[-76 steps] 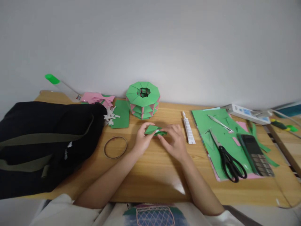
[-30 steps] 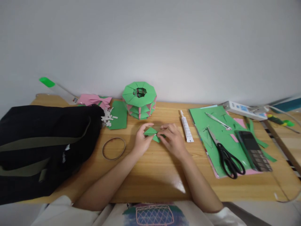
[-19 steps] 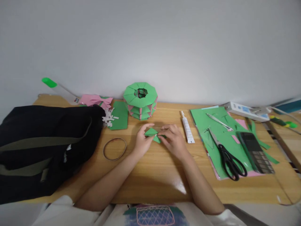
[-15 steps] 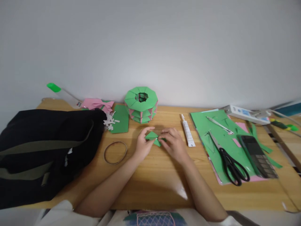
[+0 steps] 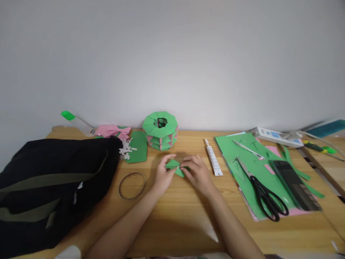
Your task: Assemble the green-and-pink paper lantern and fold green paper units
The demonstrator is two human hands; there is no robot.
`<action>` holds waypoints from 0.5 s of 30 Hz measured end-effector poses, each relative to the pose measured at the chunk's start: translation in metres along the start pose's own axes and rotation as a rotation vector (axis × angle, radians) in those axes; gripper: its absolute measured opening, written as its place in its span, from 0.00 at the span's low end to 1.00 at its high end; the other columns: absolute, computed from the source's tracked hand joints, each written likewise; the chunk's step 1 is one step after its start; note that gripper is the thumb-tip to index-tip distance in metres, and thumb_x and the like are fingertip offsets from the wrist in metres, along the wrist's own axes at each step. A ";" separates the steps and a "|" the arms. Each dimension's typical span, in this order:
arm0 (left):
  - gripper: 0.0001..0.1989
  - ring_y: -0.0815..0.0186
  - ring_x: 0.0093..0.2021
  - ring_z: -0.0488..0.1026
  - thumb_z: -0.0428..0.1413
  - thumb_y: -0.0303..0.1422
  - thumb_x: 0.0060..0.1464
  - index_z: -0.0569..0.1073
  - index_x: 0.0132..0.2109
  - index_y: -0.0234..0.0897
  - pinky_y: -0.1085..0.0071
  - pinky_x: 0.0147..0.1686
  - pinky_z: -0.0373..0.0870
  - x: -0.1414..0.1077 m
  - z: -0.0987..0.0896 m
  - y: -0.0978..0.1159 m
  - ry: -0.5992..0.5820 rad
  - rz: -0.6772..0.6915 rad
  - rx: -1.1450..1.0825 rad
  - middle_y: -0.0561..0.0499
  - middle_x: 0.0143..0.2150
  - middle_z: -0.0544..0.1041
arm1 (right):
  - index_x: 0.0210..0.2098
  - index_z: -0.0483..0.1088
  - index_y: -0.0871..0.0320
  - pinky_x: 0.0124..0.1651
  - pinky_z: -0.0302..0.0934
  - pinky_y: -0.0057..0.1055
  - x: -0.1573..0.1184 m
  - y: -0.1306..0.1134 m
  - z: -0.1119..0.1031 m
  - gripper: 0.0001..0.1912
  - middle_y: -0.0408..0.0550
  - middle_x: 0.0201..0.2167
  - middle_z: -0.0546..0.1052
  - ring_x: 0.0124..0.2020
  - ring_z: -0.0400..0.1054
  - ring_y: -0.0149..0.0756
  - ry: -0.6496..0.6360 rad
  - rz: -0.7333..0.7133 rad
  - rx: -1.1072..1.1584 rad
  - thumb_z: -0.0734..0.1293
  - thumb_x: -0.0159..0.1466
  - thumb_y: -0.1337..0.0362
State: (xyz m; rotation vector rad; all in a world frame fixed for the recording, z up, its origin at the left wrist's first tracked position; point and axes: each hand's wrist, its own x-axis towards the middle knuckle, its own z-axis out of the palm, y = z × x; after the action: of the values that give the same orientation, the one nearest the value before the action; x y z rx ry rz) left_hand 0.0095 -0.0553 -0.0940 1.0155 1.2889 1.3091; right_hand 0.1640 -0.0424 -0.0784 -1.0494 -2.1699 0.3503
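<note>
A small folded piece of green paper [image 5: 172, 164] is held between both hands above the wooden table. My left hand [image 5: 163, 175] is closed on its left part, thumb below and forefinger curved behind. My right hand [image 5: 198, 173] pinches the paper's right side, where a small white bit shows at the fingertips. Just behind the hands stands a ring-shaped green and pink paper structure [image 5: 161, 130]. Right of my right hand lies a white glue tube [image 5: 214, 158]. A thin brown ring [image 5: 132, 186] rests on the table left of my left hand.
A black bag [image 5: 59, 190] covers the left side. White paper scraps [image 5: 126, 149] lie by a green sheet [image 5: 138, 146] and pink folded paper [image 5: 113, 131]. On the right, green sheets [image 5: 229, 147] carry scissors [image 5: 265, 194], a pen [image 5: 248, 149] and a phone [image 5: 292, 183]. A power strip [image 5: 279, 137] is behind.
The camera view has tilted upward, so everything sits lower in the picture. Both hands keep their hold on the green paper, with hardly any movement of the fingers.
</note>
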 end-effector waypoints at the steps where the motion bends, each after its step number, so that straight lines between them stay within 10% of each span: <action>1: 0.18 0.65 0.37 0.72 0.57 0.28 0.41 0.72 0.43 0.37 0.69 0.38 0.68 0.000 0.000 0.000 0.002 -0.003 0.000 0.48 0.43 0.76 | 0.35 0.72 0.56 0.40 0.61 0.37 0.000 0.000 0.000 0.04 0.51 0.37 0.75 0.40 0.67 0.41 0.003 -0.004 -0.001 0.65 0.63 0.68; 15: 0.17 0.66 0.36 0.72 0.58 0.27 0.41 0.72 0.42 0.38 0.70 0.37 0.68 0.000 0.001 0.002 0.002 -0.007 -0.004 0.50 0.40 0.76 | 0.33 0.71 0.56 0.40 0.61 0.37 0.002 -0.001 0.000 0.05 0.51 0.37 0.75 0.39 0.67 0.40 -0.043 0.030 0.008 0.63 0.63 0.69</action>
State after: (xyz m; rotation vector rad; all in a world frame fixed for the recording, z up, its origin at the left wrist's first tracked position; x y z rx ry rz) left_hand 0.0108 -0.0551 -0.0915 1.0062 1.2893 1.3072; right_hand 0.1627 -0.0413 -0.0770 -1.0797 -2.1905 0.3987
